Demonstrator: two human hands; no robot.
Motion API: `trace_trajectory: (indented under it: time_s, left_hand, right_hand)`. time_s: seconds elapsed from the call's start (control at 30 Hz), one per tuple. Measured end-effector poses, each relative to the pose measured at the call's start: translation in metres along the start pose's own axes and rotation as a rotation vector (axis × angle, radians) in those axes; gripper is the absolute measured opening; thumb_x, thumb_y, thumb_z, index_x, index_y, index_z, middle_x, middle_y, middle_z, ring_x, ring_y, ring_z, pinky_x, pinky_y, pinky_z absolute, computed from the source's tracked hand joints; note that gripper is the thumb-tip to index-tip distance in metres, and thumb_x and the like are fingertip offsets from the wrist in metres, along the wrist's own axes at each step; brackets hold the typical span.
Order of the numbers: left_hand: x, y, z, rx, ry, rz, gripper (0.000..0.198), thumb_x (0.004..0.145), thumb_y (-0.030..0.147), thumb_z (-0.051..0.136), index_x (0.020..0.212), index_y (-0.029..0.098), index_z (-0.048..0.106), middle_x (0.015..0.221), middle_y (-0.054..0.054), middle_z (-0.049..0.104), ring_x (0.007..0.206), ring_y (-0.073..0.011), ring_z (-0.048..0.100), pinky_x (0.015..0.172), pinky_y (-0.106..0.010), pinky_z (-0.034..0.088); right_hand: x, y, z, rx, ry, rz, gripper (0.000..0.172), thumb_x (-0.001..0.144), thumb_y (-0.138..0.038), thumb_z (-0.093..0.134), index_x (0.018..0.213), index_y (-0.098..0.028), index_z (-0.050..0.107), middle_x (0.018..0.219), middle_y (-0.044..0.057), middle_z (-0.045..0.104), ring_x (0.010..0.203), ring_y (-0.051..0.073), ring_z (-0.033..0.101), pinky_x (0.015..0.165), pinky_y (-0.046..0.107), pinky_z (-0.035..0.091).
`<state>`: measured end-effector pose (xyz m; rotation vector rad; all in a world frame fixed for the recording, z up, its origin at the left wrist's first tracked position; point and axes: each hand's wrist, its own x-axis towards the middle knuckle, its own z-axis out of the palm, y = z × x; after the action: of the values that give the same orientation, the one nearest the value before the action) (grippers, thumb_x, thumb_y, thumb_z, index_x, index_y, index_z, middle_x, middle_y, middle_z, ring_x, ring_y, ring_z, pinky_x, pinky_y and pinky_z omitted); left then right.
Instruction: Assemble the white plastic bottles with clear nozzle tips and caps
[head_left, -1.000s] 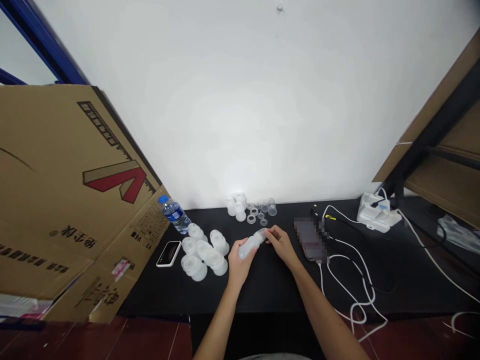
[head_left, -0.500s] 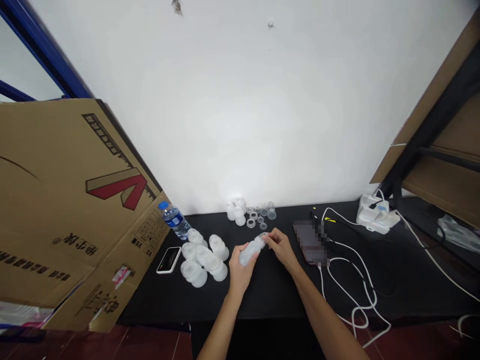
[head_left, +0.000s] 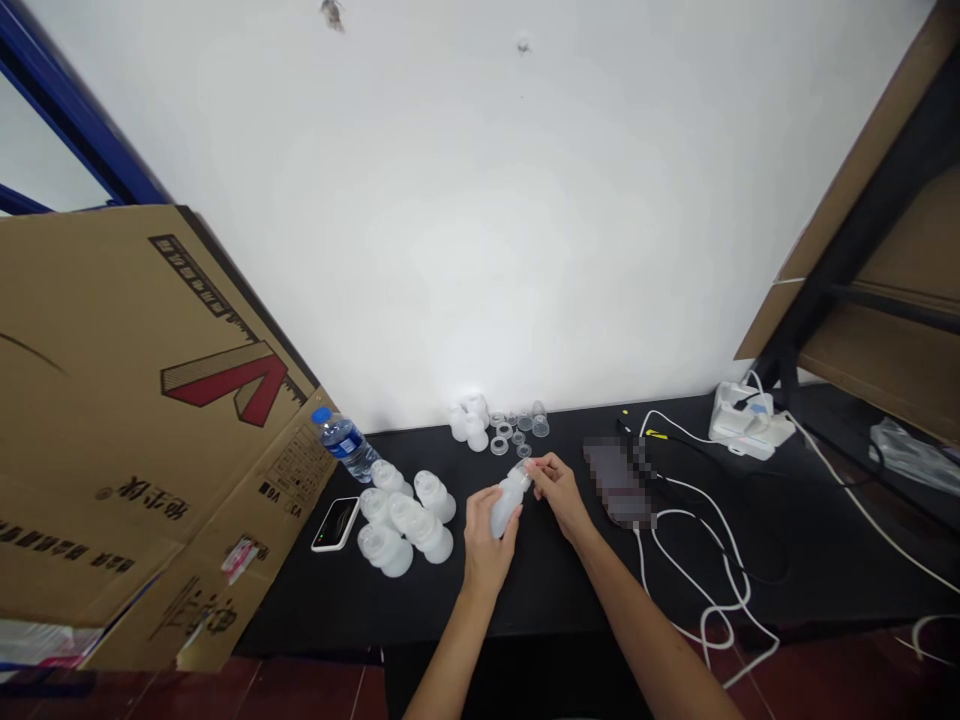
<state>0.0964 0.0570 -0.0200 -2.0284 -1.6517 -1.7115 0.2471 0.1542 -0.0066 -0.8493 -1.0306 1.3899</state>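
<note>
My left hand (head_left: 486,548) is wrapped round a translucent white baby bottle (head_left: 505,510), tilted with its top end away from me. With fingertips pinched, my right hand (head_left: 561,497) grips the clear cap (head_left: 520,467) at the bottle's top. Whether the cap is fully seated I cannot tell. Several similar bottles (head_left: 420,528) with clear tops stand to the left on the black table (head_left: 555,600). Toward the wall are several white bottles or bottle parts (head_left: 476,436), and beside them lie clear rings (head_left: 499,446) and clear domed caps (head_left: 540,424).
A blue-capped water bottle (head_left: 343,442) and a white-edged device (head_left: 335,524) are at the left, by a large cardboard box (head_left: 112,400). To the right are a blurred phone (head_left: 619,485), white cables (head_left: 712,610) and a power strip (head_left: 748,425). A white wall stands behind.
The held bottle has turned more upright, with my left hand shifted slightly right. My right hand still pinches the cap. The whole view has shifted slightly.
</note>
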Motion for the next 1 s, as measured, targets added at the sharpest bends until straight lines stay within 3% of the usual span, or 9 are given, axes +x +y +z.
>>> trace_trajectory:
  time_s: [0.1, 0.2, 0.33, 0.47, 0.6, 0.7, 0.77, 0.83, 1.0]
  left_hand:
    - [0.003, 0.009, -0.003, -0.055, -0.130, -0.052, 0.043, 0.105, 0.024, 0.061, 0.147, 0.021, 0.052, 0.139, -0.018, 0.059, 0.131, -0.0301, 0.063, 0.112, -0.053, 0.055]
    - [0.006, 0.015, -0.006, -0.099, -0.265, -0.087, 0.055, 0.108, 0.025, 0.054, 0.161, 0.023, 0.039, 0.153, -0.020, 0.050, 0.144, -0.0307, 0.056, 0.119, -0.055, 0.050]
    - [0.007, 0.013, -0.005, -0.088, -0.247, -0.167, 0.057, 0.110, 0.027, 0.052, 0.164, 0.025, 0.035, 0.157, -0.018, 0.051, 0.147, -0.0311, 0.054, 0.120, -0.056, 0.048]
    - [0.007, 0.008, -0.003, -0.037, -0.211, -0.170, 0.054, 0.109, 0.027, 0.054, 0.161, 0.025, 0.040, 0.153, -0.017, 0.056, 0.144, -0.0310, 0.056, 0.118, -0.057, 0.049]
    - [0.007, 0.009, -0.005, -0.013, -0.136, -0.146, 0.028, 0.107, 0.028, 0.055, 0.134, 0.021, 0.059, 0.129, -0.014, 0.065, 0.122, -0.0277, 0.066, 0.105, -0.049, 0.056]
    - [0.006, 0.013, -0.007, -0.076, -0.301, -0.155, 0.017, 0.109, 0.028, 0.050, 0.100, 0.022, 0.063, 0.090, -0.003, 0.066, 0.079, -0.0173, 0.066, 0.075, -0.031, 0.055]
    - [0.004, 0.015, -0.005, -0.095, -0.457, -0.091, 0.026, 0.108, 0.026, 0.051, 0.083, 0.022, 0.058, 0.073, 0.002, 0.060, 0.063, -0.0137, 0.059, 0.063, -0.027, 0.047]
    - [0.002, 0.016, -0.002, -0.066, -0.526, 0.009, 0.030, 0.103, 0.023, 0.056, 0.073, 0.022, 0.054, 0.065, 0.003, 0.057, 0.056, -0.0127, 0.055, 0.058, -0.027, 0.043]
    - [-0.001, 0.013, 0.006, 0.018, -0.403, 0.176, 0.028, 0.098, 0.018, 0.059, 0.070, 0.022, 0.055, 0.062, 0.001, 0.059, 0.052, -0.0138, 0.055, 0.055, -0.028, 0.041]
  right_hand:
    - [-0.003, -0.001, 0.004, 0.111, -0.039, 0.063, 0.050, 0.079, -0.065, 0.088, 0.093, -0.020, 0.070, 0.078, 0.001, 0.070, 0.056, 0.011, 0.052, 0.054, 0.025, 0.045]
    - [-0.010, -0.004, 0.006, 0.129, -0.209, 0.116, 0.047, 0.082, -0.057, 0.089, 0.105, -0.019, 0.075, 0.093, 0.005, 0.076, 0.069, 0.015, 0.062, 0.062, 0.027, 0.050]
    - [-0.015, -0.005, 0.008, 0.037, -0.373, 0.084, 0.050, 0.080, -0.048, 0.092, 0.118, -0.020, 0.075, 0.101, 0.006, 0.078, 0.083, 0.021, 0.069, 0.070, 0.029, 0.053]
    - [-0.012, 0.001, 0.006, -0.088, -0.356, -0.005, 0.050, 0.081, -0.049, 0.089, 0.118, -0.020, 0.073, 0.097, 0.004, 0.076, 0.080, 0.020, 0.068, 0.066, 0.029, 0.052]
    - [-0.005, 0.010, -0.002, -0.327, -0.151, -0.150, 0.046, 0.082, -0.049, 0.086, 0.116, -0.021, 0.070, 0.086, 0.001, 0.069, 0.070, 0.017, 0.060, 0.063, 0.028, 0.049]
    - [-0.002, 0.015, -0.007, -0.489, -0.042, -0.232, 0.042, 0.083, -0.050, 0.084, 0.110, -0.022, 0.069, 0.080, -0.002, 0.063, 0.067, 0.017, 0.057, 0.062, 0.028, 0.048]
    - [-0.002, 0.017, -0.009, -0.553, -0.051, -0.254, 0.039, 0.083, -0.052, 0.084, 0.104, -0.022, 0.068, 0.080, -0.002, 0.062, 0.067, 0.017, 0.056, 0.062, 0.028, 0.048]
    - [-0.003, 0.016, -0.010, -0.578, -0.079, -0.254, 0.039, 0.085, -0.053, 0.083, 0.103, -0.022, 0.067, 0.082, 0.000, 0.064, 0.068, 0.018, 0.057, 0.062, 0.029, 0.049]
    - [-0.006, 0.007, -0.005, -0.637, -0.132, -0.246, 0.042, 0.088, -0.054, 0.079, 0.112, -0.022, 0.067, 0.081, 0.001, 0.068, 0.066, 0.019, 0.058, 0.061, 0.031, 0.049]
